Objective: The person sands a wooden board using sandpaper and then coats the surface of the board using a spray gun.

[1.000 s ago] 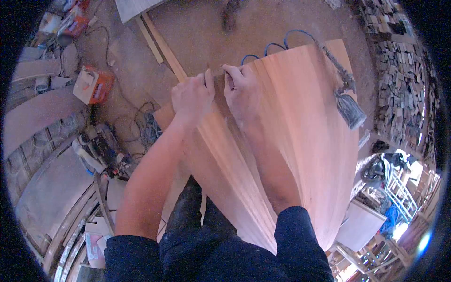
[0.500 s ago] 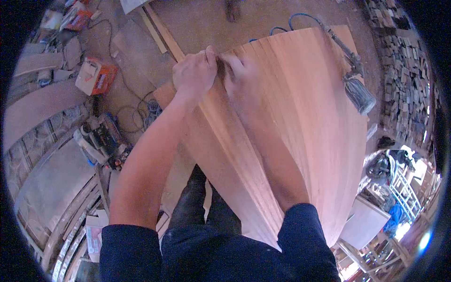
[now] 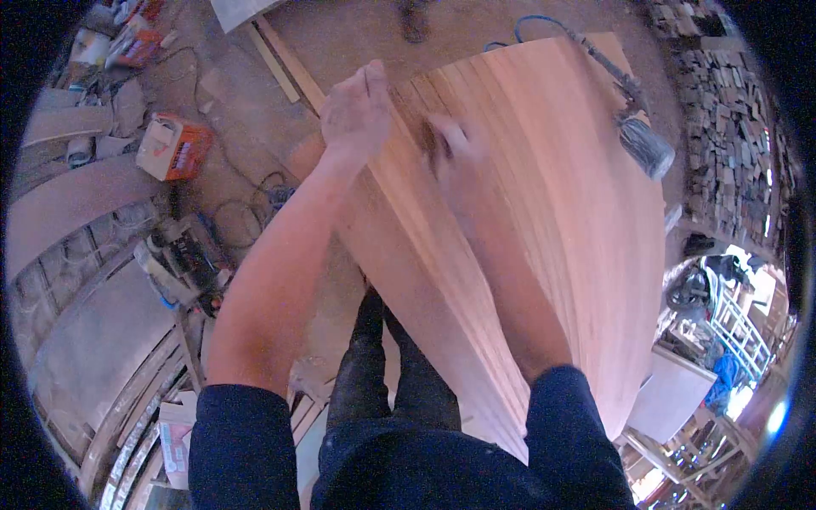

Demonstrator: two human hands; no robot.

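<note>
Since the half-second-earlier frame, the blurred bare right hand [image 3: 459,151] has come nearer to the person's body and more to the right, so a wider gap of wood is now visible between it and the bare left hand [image 3: 357,112]. The left hand has kept almost the same place, near the far left part of the large reddish-brown wooden panel [image 3: 578,212] with long streaks of grain. This panel is in front of the person, wide at the far end, and both forearms reach above it.

The fingers of the left hand are curled inward, but their tips are hidden, and I cannot tell if they have hold of anything. The right hand's fingers are also bent, with a dark gap beside them; because of the blur, I cannot tell how far they are open or what they may hold.

Upon the right side of the panel, the dusty grey tool with a rounded cylindrical end [image 3: 646,146] has stayed in its place, well apart from the hands. Near it, the thin blue hose [image 3: 540,19] curves beyond the far edge. The orange-and-white box-shaped object [image 3: 174,146] remains at the left.
</note>
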